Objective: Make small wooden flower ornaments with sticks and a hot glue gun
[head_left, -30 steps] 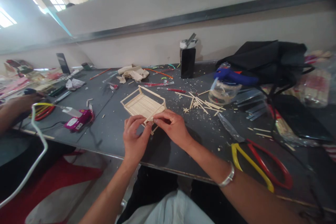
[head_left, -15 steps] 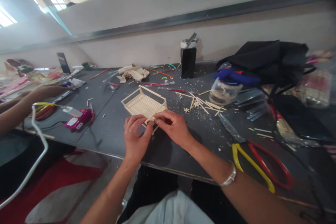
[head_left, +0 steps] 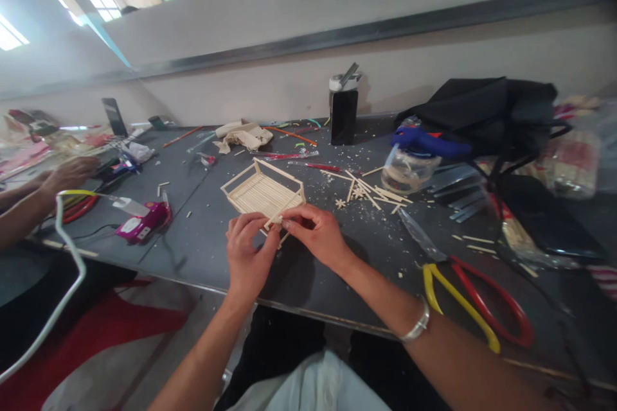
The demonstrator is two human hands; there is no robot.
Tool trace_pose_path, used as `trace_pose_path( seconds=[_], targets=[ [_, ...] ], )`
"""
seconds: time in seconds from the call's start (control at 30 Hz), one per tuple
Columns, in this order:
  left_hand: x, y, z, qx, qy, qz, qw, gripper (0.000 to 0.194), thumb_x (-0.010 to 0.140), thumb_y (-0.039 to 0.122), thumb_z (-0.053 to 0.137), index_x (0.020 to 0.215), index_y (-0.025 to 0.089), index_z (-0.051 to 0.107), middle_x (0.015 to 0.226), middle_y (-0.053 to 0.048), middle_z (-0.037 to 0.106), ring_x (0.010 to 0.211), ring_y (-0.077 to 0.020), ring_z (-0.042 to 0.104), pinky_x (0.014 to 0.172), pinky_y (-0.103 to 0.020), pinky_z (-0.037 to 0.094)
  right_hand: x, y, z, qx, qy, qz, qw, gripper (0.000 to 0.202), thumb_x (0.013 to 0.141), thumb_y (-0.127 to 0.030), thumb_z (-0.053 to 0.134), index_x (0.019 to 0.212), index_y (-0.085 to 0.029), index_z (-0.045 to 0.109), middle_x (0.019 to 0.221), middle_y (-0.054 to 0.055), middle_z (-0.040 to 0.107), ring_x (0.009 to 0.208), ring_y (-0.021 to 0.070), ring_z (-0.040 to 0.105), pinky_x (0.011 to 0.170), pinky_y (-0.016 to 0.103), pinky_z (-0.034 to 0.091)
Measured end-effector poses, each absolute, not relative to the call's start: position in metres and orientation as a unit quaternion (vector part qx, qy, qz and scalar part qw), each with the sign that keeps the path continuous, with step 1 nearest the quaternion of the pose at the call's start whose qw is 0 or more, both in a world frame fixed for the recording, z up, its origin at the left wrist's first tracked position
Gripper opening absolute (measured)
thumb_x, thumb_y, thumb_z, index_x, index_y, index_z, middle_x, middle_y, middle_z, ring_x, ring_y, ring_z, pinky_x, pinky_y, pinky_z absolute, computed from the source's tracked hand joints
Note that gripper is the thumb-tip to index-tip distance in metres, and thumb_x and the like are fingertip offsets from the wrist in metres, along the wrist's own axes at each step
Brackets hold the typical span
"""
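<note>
Hands, seen from the head: the left hand (head_left: 247,249) and the right hand (head_left: 318,231) meet at the fingertips, pinching a small wood piece (head_left: 277,220) together.
Stick tray: the tray (head_left: 263,191) sits on the counter (head_left: 207,231), just past the fingers, which hide part of its near side. I cannot tell if the small piece touches it.
Sticks: loose sticks (head_left: 369,188) lie in a messy pile right of the tray, with crumbs around.
Scissors: the scissors (head_left: 465,302) lie near the right arm, with one yellow handle and one red.
Blue glue gun: the glue gun (head_left: 431,141) rests on a clear jar (head_left: 407,174), in front of a black bag (head_left: 482,109).
Phone: it (head_left: 344,118) stands up, hiding most of a bottle (head_left: 345,81).
Left side: a pink box (head_left: 143,221) lies between the tray and another person's hand (head_left: 72,174).
</note>
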State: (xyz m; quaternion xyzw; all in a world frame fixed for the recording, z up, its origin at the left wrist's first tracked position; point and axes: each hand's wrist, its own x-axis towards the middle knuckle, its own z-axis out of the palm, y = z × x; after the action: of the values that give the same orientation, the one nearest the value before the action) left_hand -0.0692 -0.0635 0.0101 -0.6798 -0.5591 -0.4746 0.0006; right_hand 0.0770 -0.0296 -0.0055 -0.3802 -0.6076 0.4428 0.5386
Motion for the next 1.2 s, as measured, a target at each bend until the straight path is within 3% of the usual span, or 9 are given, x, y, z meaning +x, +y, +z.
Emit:
trace_pose_path(
  seconds=[0.13, 0.27, 0.4, 0.6, 0.77, 0.97, 1.2],
  targets=[
    [-0.07, -0.066, 0.011, -0.685, -0.546, -0.482, -0.025, 0.004, 0.082, 0.025, 0.067, 0.084, 0.022, 0.068, 0.088, -0.003, 0.068, 0.087, -0.02, 0.06, 0.082, -0.036, 0.045, 0.078, -0.029, -0.005, -0.383, -0.586, 0.476, 0.532, 0.01, 0.076, -0.028, 0.068, 0.081, -0.02, 0.072, 0.073, 0.0, 0.068, 0.066, 0.0137, 0.058, 0.064, 0.027, 0.047],
    [-0.075, -0.075, 0.017, -0.659, -0.562, -0.496, -0.062, 0.02, 0.082, 0.026, 0.067, 0.102, 0.023, 0.067, 0.104, -0.005, 0.063, 0.101, -0.0215, 0.058, 0.09, -0.037, 0.045, 0.083, -0.029, 0.001, -0.394, -0.565, 0.506, 0.519, 0.013, 0.077, -0.032, 0.066, 0.079, -0.019, 0.069, 0.068, -0.001, 0.066, 0.061, 0.0122, 0.057, 0.059, 0.025, 0.047],
    [-0.076, -0.095, 0.029, -0.626, -0.558, -0.531, -0.124, 0.018, 0.086, 0.028, 0.064, 0.102, 0.022, 0.068, 0.1, -0.004, 0.062, 0.093, -0.0189, 0.058, 0.084, -0.032, 0.046, 0.096, -0.041, 0.022, -0.395, -0.582, 0.529, 0.476, 0.01, 0.075, -0.028, 0.067, 0.075, -0.019, 0.07, 0.069, -0.001, 0.068, 0.061, 0.012, 0.058, 0.06, 0.025, 0.047],
    [-0.06, -0.129, 0.044, -0.55, -0.528, -0.471, -0.443, 0.019, 0.087, 0.035, 0.063, 0.095, 0.02, 0.072, 0.082, -0.001, 0.067, 0.076, -0.0139, 0.058, 0.07, -0.023, 0.045, 0.124, -0.095, 0.061, -0.43, -0.684, 0.472, 0.354, 0.007, 0.079, -0.022, 0.066, 0.078, -0.018, 0.071, 0.067, -0.003, 0.061, 0.059, 0.0089, 0.052, 0.054, 0.02, 0.041],
    [-0.048, -0.144, 0.04, -0.445, -0.473, -0.417, -0.636, 0.017, 0.076, 0.033, 0.077, 0.082, 0.017, 0.073, 0.072, 0.0, 0.067, 0.067, -0.0094, 0.055, 0.063, -0.019, 0.043, 0.138, -0.134, 0.062, -0.458, -0.73, 0.403, 0.309, 0.008, 0.079, -0.013, 0.063, 0.076, -0.018, 0.069, 0.07, -0.004, 0.057, 0.059, 0.0073, 0.051, 0.055, 0.019, 0.04],
    [-0.045, -0.156, 0.037, -0.408, -0.44, -0.366, -0.711, 0.015, 0.072, 0.027, 0.08, 0.078, 0.014, 0.074, 0.069, -0.001, 0.069, 0.063, -0.008, 0.055, 0.059, -0.017, 0.042, 0.145, -0.159, 0.053, -0.493, -0.705, 0.398, 0.319, 0.01, 0.083, -0.016, 0.061, 0.076, -0.02, 0.067, 0.073, -0.004, 0.058, 0.063, 0.0085, 0.052, 0.056, 0.02, 0.041],
    [-0.036, -0.171, 0.026, -0.29, -0.429, -0.405, -0.753, 0.014, 0.073, 0.025, 0.079, 0.08, 0.014, 0.074, 0.075, -0.004, 0.073, 0.062, -0.0089, 0.059, 0.063, -0.02, 0.046, 0.142, -0.183, 0.043, -0.56, -0.615, 0.415, 0.367, 0.01, 0.085, -0.026, 0.062, 0.088, -0.021, 0.07, 0.071, -0.003, 0.058, 0.061, 0.0103, 0.052, 0.054, 0.021, 0.041]
  ],
)
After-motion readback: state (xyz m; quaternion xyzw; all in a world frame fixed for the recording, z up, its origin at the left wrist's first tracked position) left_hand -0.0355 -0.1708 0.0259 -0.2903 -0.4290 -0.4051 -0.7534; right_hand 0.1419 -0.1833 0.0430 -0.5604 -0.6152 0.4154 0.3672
